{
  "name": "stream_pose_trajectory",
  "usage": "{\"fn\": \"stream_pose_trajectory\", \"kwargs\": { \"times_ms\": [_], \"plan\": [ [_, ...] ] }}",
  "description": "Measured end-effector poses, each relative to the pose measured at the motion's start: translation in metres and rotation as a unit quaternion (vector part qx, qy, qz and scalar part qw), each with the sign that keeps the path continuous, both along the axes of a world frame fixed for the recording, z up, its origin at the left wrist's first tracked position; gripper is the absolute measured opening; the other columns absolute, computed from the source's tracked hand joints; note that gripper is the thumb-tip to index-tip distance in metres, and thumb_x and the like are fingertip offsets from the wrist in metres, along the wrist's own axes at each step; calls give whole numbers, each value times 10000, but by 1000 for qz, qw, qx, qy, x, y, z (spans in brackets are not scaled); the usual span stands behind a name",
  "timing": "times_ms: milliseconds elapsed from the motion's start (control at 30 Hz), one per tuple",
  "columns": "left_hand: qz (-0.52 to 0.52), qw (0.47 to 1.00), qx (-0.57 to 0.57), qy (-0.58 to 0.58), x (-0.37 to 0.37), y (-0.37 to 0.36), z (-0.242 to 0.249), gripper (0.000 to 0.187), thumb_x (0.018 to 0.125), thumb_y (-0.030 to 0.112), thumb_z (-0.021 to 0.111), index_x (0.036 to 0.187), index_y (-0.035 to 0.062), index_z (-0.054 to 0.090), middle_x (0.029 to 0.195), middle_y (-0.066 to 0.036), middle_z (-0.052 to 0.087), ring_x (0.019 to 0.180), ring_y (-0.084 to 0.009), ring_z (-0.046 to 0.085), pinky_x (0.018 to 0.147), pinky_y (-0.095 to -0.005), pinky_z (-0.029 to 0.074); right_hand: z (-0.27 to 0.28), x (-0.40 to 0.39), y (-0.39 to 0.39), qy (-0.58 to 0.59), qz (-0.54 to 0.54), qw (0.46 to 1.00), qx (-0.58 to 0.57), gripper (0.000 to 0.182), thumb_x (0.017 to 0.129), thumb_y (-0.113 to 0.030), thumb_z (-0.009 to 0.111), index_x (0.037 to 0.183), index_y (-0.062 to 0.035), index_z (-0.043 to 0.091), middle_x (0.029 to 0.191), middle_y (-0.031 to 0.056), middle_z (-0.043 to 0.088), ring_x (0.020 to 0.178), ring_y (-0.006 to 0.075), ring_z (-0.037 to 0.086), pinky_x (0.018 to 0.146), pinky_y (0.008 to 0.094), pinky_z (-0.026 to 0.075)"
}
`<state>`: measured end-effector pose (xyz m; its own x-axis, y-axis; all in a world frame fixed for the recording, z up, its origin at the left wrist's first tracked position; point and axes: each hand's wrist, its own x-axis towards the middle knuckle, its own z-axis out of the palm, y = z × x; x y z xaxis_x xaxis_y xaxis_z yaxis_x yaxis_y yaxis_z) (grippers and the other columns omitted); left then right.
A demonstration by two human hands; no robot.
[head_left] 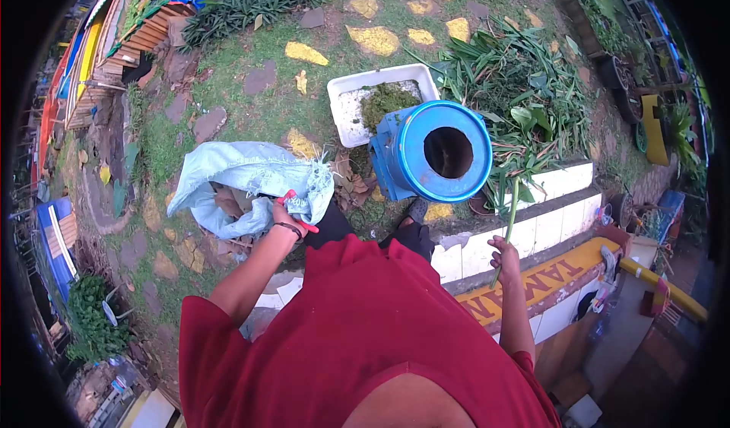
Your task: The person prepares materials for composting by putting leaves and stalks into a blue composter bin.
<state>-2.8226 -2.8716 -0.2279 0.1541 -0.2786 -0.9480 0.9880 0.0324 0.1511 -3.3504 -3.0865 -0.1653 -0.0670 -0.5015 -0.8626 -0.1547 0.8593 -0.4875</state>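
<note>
— What have your hands got just now?

— My left hand (pixel 283 217) has its fingers wrapped round red-handled shears (pixel 298 214), resting at the mouth of the pale blue sack (pixel 243 177), at about nine o'clock from the blue barrel (pixel 435 153). My guess is I keep them low there so the blades stay out of the way.

— And the other?

— My right hand (pixel 503 257) has its fingers closed on a long green stalk (pixel 511 215), held upright above the white tiled ledge (pixel 525 226) — its leafy end points to twelve o'clock, into the heap of cut leaves (pixel 517 93).

— What is near the barrel?

— It lies tipped, mouth toward me; the white tub (pixel 346 112) of green stuff touches it at eleven o'clock.
</note>
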Motion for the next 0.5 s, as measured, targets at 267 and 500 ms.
{"fn": "stream_pose_trajectory", "kwargs": {
  "times_ms": [267,500],
  "plan": [
    [89,994,31,-47,-138,60,-40,418,857,475,430,1016,165,661,1292,-105,618,1187,-425,555,956,-687,364,-45,-59,-108,-43,100,994,2,309,934,-97,460,1224,-9,519,1011,60,637,493,51,329,431,215,299],
    [98,994,54,-5,-196,93,-13,596,857,504,485,1345,166,537,1355,-106,574,1221,-349,550,1065,-543,385,-50,-58,-125,-38,119,992,29,373,927,-110,486,1275,19,513,1000,79,647,488,60,339,424,229,305]
  ]
}}
